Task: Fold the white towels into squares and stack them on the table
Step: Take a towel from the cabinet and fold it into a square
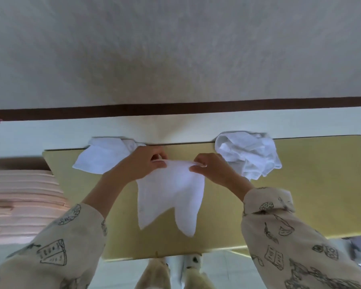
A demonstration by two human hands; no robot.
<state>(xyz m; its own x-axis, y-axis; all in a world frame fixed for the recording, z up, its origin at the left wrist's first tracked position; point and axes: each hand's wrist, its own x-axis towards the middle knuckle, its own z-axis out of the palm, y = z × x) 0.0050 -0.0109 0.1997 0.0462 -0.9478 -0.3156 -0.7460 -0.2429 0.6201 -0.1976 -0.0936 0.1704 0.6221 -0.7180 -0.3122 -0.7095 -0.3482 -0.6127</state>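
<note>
The left hand (143,163) pinches the top edge of a white towel (171,197), fingers curled over the cloth; the right hand (212,168) pinches the same edge just beside it, thumb and fingertips closed on the fabric. Both hands sit near the middle of the view, with the towel hanging from them toward 6 o'clock. It is thin, soft cloth, gathered at the top and ending in two loose points over the surface (300,195). Both arms wear cream sleeves (290,236) printed with dark line drawings.

The surface is smooth and yellowish with rounded corners. Its near edge runs at 6 o'clock, and its left edge slants up toward 10 o'clock. Bare room lies on either side of the held towel, more at 3 o'clock than at 9 o'clock.

At 10 o'clock from the hands, a second towel (100,159) lies partly flat, touching the left wrist and reaching the far edge. At 2 o'clock, a crumpled towel (248,155) sits in a rumpled heap against the far edge, just beside the right hand.

At 9 o'clock, beyond the left edge, pale pink layered padding (19,195) shows, blurred. Past the far edge stands a pale wall (175,49) with a dark brown band (175,108) across it.
</note>
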